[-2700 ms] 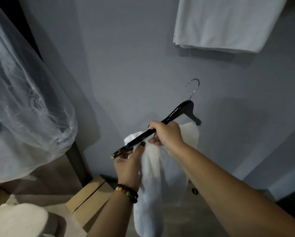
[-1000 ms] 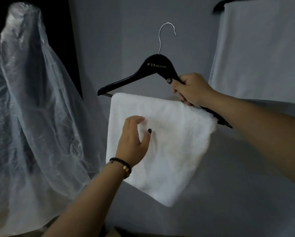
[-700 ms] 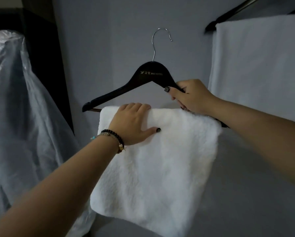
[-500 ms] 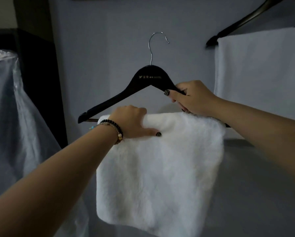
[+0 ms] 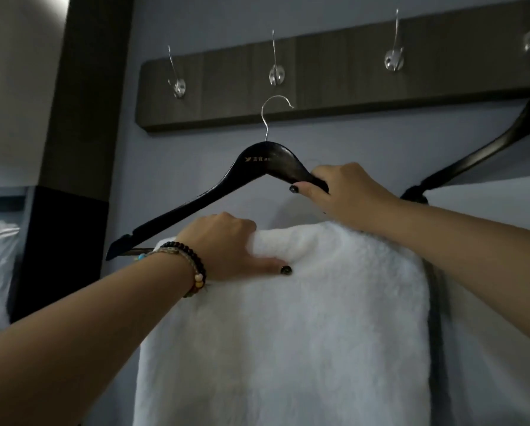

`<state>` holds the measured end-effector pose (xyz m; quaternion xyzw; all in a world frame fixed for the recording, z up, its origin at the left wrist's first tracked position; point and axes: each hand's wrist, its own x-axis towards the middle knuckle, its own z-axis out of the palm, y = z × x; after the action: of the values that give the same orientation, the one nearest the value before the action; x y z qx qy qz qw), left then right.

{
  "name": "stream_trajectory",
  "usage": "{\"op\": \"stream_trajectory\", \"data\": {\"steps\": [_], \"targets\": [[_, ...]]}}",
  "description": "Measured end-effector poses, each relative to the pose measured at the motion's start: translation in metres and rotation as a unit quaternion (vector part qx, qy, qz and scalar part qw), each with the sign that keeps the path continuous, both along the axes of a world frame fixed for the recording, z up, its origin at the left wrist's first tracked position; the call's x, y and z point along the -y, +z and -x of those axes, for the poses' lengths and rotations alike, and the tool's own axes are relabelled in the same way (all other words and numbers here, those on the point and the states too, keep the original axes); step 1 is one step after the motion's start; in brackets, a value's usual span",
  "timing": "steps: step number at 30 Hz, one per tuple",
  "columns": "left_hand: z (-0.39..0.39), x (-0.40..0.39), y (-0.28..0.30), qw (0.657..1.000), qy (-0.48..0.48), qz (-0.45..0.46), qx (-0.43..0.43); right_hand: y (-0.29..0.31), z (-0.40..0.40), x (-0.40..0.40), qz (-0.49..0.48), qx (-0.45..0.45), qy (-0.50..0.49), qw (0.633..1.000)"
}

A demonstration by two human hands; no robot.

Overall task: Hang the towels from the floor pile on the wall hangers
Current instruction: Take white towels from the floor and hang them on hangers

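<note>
Towel (image 5: 288, 333): white, draped over the hanger's bar, hanging near centre.
Rack (image 5: 334, 84): dark wall board with metal hooks, far above.
Hanger (image 5: 257, 167): black, its wire hook just below the rack.
Right hand (image 5: 346, 192): grips the hanger's right arm.
Left hand (image 5: 226, 250): holds the towel's top fold.

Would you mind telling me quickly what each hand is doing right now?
Left hand: grips the top edge of the white towel draped over the hanger's bar.
Right hand: holds the right arm of the black hanger.

Open wall between hanger hook (image 5: 276, 113) and wall peg (image 5: 276, 75) above; second hanger (image 5: 478, 155) crowding the right.
</note>
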<state>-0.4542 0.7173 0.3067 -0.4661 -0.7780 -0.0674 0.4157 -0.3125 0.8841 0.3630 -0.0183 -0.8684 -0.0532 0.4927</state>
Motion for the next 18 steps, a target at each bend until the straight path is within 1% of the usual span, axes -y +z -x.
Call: {"op": "stream_trajectory", "data": {"steps": [5, 8, 14, 18], "targets": [[0.006, 0.003, 0.06, 1.0, 0.013, -0.027, -0.005, 0.063, 0.016, 0.005, -0.013, -0.055, -0.013, 0.998], [0.012, 0.004, 0.085, 0.999, 0.005, -0.052, -0.011, 0.09, 0.022, 0.013, -0.023, -0.061, -0.032, 0.997], [0.029, 0.002, 0.112, 0.998, -0.001, -0.067, -0.021, 0.115, 0.042, 0.01, -0.007, -0.066, -0.068, 0.995], [0.037, -0.009, 0.113, 0.997, -0.006, -0.075, -0.013, 0.116, 0.048, 0.0, -0.001, -0.072, -0.094, 0.993]]}}
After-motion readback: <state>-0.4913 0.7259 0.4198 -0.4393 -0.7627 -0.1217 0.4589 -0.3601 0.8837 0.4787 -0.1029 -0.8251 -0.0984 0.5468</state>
